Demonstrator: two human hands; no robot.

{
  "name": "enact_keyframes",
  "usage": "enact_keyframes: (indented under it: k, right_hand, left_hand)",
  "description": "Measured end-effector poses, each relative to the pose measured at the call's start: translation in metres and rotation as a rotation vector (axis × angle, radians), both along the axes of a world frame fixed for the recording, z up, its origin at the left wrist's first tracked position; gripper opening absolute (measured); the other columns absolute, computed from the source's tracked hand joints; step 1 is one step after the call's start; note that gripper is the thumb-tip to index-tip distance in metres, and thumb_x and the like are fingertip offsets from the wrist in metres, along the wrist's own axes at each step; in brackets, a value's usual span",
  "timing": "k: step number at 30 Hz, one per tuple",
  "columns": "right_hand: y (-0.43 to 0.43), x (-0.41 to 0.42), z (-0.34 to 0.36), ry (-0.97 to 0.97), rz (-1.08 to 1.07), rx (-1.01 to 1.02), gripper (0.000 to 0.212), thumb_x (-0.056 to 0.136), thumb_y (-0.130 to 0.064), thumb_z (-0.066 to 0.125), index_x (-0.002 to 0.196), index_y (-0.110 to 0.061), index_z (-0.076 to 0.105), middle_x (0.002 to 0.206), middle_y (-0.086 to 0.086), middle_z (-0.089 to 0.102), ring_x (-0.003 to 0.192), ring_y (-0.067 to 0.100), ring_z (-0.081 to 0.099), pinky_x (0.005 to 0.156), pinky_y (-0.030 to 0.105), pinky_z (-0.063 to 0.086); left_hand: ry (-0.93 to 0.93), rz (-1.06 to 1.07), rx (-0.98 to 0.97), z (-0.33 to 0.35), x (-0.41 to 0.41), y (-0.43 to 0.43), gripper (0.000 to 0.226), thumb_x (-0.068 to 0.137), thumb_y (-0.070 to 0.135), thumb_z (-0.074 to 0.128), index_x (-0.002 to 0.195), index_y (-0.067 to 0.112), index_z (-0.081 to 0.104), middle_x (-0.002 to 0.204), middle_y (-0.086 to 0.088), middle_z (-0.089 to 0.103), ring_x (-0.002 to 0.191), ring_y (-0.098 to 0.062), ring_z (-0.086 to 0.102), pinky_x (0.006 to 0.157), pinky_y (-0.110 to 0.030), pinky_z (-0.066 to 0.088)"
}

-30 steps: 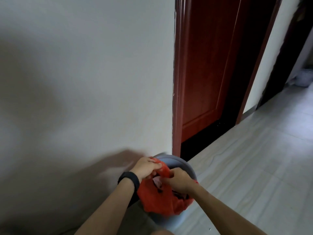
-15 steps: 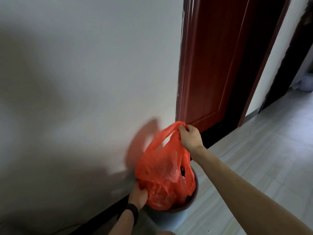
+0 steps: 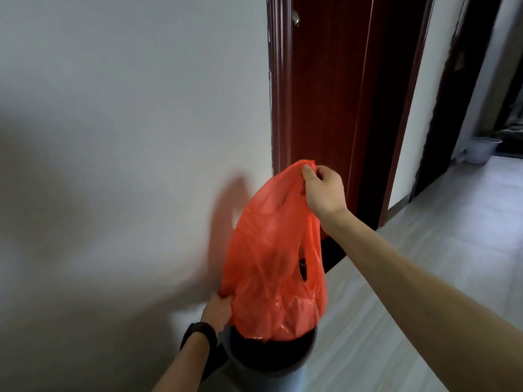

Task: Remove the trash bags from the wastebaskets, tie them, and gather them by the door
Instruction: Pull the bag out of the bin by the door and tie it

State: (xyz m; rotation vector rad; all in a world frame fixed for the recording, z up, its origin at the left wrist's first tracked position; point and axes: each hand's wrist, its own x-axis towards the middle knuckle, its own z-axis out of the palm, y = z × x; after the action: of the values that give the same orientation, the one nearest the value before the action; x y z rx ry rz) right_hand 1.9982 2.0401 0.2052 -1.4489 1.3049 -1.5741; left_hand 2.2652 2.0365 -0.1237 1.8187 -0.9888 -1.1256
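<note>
Low beside the grey wastebasket (image 3: 263, 381), the lower edge of the orange trash bag (image 3: 271, 264) is gripped by the left hand (image 3: 216, 309). The bag's bottom is kept inside the basket's mouth, and its top is pinched by the raised right hand (image 3: 322, 190), arm outstretched, before the red door (image 3: 325, 80).

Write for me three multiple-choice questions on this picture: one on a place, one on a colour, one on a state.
1. Where does the right hand hold the bag? A. at its top B. at its bottom C. nowhere
2. What colour is the bag? A. black B. orange-red C. white
3. How is the bag? A. flat on the floor B. spread on a chair C. lifted, its bottom at the grey wastebasket's mouth

Answers: 1 A, the fingers pinch its top handle; 2 B, the plastic is orange-red; 3 C, it hangs over the wastebasket's rim.
</note>
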Motion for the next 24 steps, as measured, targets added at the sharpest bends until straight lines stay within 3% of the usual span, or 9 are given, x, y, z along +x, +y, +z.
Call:
enact_keyframes:
  k: [3, 6, 10, 12, 14, 16, 19, 21, 24]
  right_hand:
    - [0.010, -0.027, 0.021, 0.003, -0.047, -0.072, 0.036, 0.098, -0.037, 0.048, 0.065, -0.022, 0.046, 0.059, -0.009, 0.048, 0.053, 0.010, 0.045, 0.053, 0.031, 0.038]
    - [0.022, -0.060, 0.033, -0.001, -0.087, -0.097, 0.036, 0.099, -0.037, 0.048, 0.065, -0.024, 0.046, 0.059, -0.009, 0.048, 0.051, 0.008, 0.045, 0.052, 0.029, 0.037]
    - [0.041, -0.108, 0.033, 0.007, -0.179, -0.079, 0.035, 0.098, -0.038, 0.049, 0.068, -0.020, 0.050, 0.060, -0.007, 0.051, 0.052, 0.009, 0.047, 0.052, 0.029, 0.040]
    - [0.047, -0.133, 0.023, 0.017, -0.218, -0.036, 0.035, 0.096, -0.039, 0.049, 0.069, -0.018, 0.051, 0.061, -0.004, 0.054, 0.053, 0.013, 0.049, 0.053, 0.032, 0.041]
    - [0.051, -0.150, 0.007, 0.043, -0.231, 0.021, 0.035, 0.094, -0.039, 0.051, 0.067, -0.017, 0.052, 0.060, -0.002, 0.056, 0.053, 0.015, 0.050, 0.054, 0.033, 0.040]
    - [0.055, -0.168, -0.018, 0.058, -0.270, 0.073, 0.035, 0.093, -0.037, 0.054, 0.066, -0.015, 0.056, 0.059, -0.001, 0.059, 0.055, 0.017, 0.054, 0.056, 0.033, 0.042]
    - [0.055, -0.193, -0.066, 0.040, -0.301, 0.185, 0.033, 0.092, -0.038, 0.057, 0.073, -0.012, 0.067, 0.068, 0.004, 0.070, 0.068, 0.021, 0.067, 0.066, 0.037, 0.053]
    - [0.058, -0.209, -0.098, 0.004, -0.318, 0.261, 0.031, 0.088, -0.037, 0.060, 0.064, -0.019, 0.067, 0.061, -0.001, 0.070, 0.065, 0.018, 0.068, 0.070, 0.038, 0.056]
    - [0.061, -0.235, -0.140, 0.014, -0.311, 0.393, 0.029, 0.083, -0.031, 0.064, 0.056, -0.022, 0.068, 0.054, -0.002, 0.067, 0.058, 0.016, 0.067, 0.069, 0.040, 0.058]
  left_hand:
    - [-0.091, -0.081, -0.072, 0.087, -0.040, 0.006, 0.040, 0.072, 0.046, 0.067, 0.101, 0.019, 0.072, 0.095, -0.006, 0.076, 0.093, -0.027, 0.071, 0.090, -0.048, 0.056]
    - [-0.127, -0.153, -0.186, 0.166, -0.092, 0.012, 0.033, 0.084, 0.036, 0.052, 0.098, 0.013, 0.072, 0.094, -0.008, 0.075, 0.090, -0.021, 0.068, 0.090, -0.039, 0.054]
    - [-0.093, -0.273, -0.272, 0.247, -0.171, 0.017, 0.034, 0.097, 0.040, 0.045, 0.111, 0.018, 0.067, 0.103, -0.008, 0.072, 0.078, -0.012, 0.062, 0.067, -0.026, 0.047]
    - [-0.110, -0.380, -0.324, 0.271, -0.213, 0.019, 0.044, 0.092, 0.050, 0.045, 0.123, 0.023, 0.062, 0.116, -0.004, 0.068, 0.095, -0.016, 0.063, 0.083, -0.031, 0.049]
    - [-0.090, -0.509, -0.381, 0.284, -0.247, 0.026, 0.056, 0.081, 0.061, 0.047, 0.127, 0.031, 0.059, 0.120, 0.007, 0.067, 0.108, -0.013, 0.062, 0.099, -0.037, 0.047]
    - [0.001, -0.634, -0.410, 0.281, -0.286, 0.036, 0.055, 0.076, 0.060, 0.058, 0.125, 0.035, 0.059, 0.119, 0.010, 0.068, 0.109, -0.007, 0.063, 0.101, -0.035, 0.047]
    - [0.103, -0.844, -0.391, 0.251, -0.340, 0.044, 0.061, 0.067, 0.021, 0.069, 0.126, 0.026, 0.055, 0.104, 0.007, 0.070, 0.097, -0.006, 0.066, 0.086, -0.023, 0.051]
    - [0.023, -0.921, -0.360, 0.220, -0.364, 0.046, 0.082, 0.062, 0.011, 0.069, 0.136, 0.030, 0.040, 0.101, 0.007, 0.068, 0.091, -0.008, 0.065, 0.080, -0.024, 0.054]
    - [-0.212, -0.965, -0.318, 0.172, -0.391, 0.043, 0.098, 0.073, 0.022, 0.081, 0.141, 0.045, 0.014, 0.112, 0.018, 0.059, 0.098, -0.004, 0.061, 0.072, -0.006, 0.044]
